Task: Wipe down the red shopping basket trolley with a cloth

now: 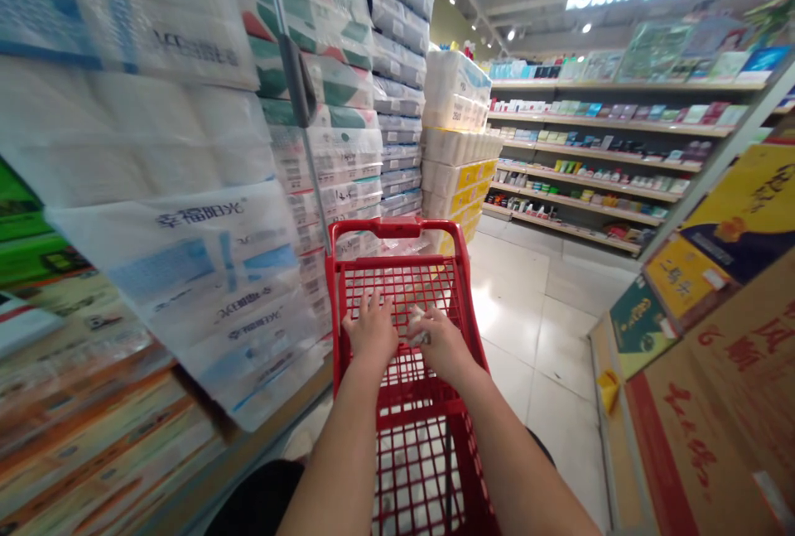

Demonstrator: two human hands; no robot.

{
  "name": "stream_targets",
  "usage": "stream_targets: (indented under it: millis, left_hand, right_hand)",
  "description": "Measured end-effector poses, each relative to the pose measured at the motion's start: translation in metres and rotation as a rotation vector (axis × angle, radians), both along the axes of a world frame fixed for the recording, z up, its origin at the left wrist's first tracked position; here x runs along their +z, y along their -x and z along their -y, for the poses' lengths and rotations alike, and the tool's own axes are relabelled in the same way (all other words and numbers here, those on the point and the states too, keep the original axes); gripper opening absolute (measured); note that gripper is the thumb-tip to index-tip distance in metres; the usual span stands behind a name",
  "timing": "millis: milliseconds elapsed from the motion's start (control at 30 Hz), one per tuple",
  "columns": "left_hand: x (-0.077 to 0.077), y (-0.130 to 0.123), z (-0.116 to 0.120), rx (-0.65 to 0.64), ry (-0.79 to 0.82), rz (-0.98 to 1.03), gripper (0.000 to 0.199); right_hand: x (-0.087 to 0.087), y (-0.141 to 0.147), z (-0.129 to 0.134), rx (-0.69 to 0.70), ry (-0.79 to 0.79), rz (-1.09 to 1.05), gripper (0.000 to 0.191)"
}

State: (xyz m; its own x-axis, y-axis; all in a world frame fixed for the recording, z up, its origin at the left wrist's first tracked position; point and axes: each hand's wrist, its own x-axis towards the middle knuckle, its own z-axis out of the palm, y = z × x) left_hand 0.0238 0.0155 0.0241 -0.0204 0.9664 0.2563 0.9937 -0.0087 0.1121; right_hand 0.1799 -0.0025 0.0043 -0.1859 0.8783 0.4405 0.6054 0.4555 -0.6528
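A red shopping basket (463, 271) with grid walls and a raised red handle (398, 227) stands in front of me. Over its grid, my left hand (373, 329) has its fingers spread, with nothing in it. To the right, my right hand (438, 341) has its fingers curled round something small and pale that I cannot make out. A grey metal pole rises behind the basket's left side.
Stacked tissue packs (211, 254) line the left side. Cartons (701, 403) stand at the right, near a yellow piece (609, 391). Shelves of small boxes (602, 126) are at the back, beyond the tiled floor (515, 304).
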Motion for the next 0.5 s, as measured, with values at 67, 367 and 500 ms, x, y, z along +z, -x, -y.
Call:
stream_targets:
  millis: [67,367,500]
  left_hand:
    - [-0.0001,-0.0001,-0.0008,0.005,0.012,-0.001,0.056]
    - [-0.0015,-0.0011,-0.0043,-0.005,-0.01,-0.003,0.053]
    - [-0.001,-0.0011,-0.0043,0.0,-0.002,-0.01,0.054]
  right_hand:
    - [-0.0019,0.0006,-0.001,0.029,0.006,0.018,0.035]
    - [0.0035,0.0071,0.0025,0.122,0.045,0.016,0.042]
    - [0.0014,0.0098,0.0029,-0.065,0.078,0.107,0.064]
